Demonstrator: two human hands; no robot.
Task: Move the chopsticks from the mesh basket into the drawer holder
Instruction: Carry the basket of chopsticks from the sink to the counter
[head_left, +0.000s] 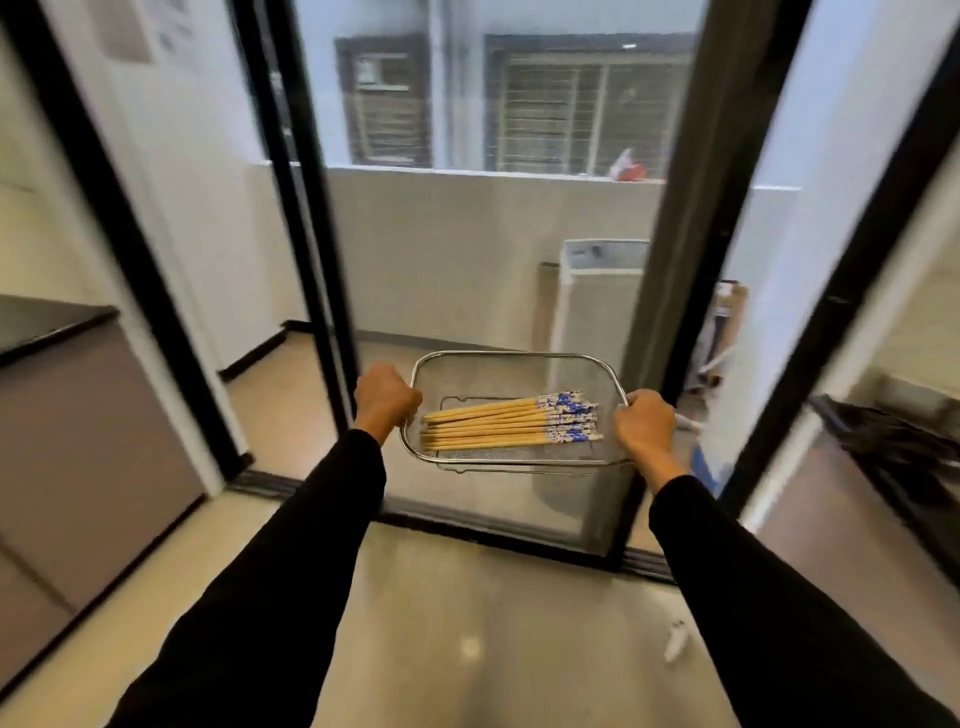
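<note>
I hold a rectangular metal mesh basket (511, 364) out in front of me at waist height, above the floor. My left hand (385, 397) is closed on its left handle and my right hand (645, 423) on its right handle. Several wooden chopsticks (498, 423) with blue-and-white patterned ends lie flat in the basket, tips pointing left. Both arms wear black sleeves. No drawer or holder is visible.
A black-framed sliding glass door (322, 260) stands straight ahead, with a balcony and a white appliance (602, 291) behind it. A dark countertop with grey cabinets (78, 415) is at the left. Dark furniture (893, 452) sits at the right. A small white object (675, 642) lies on the floor.
</note>
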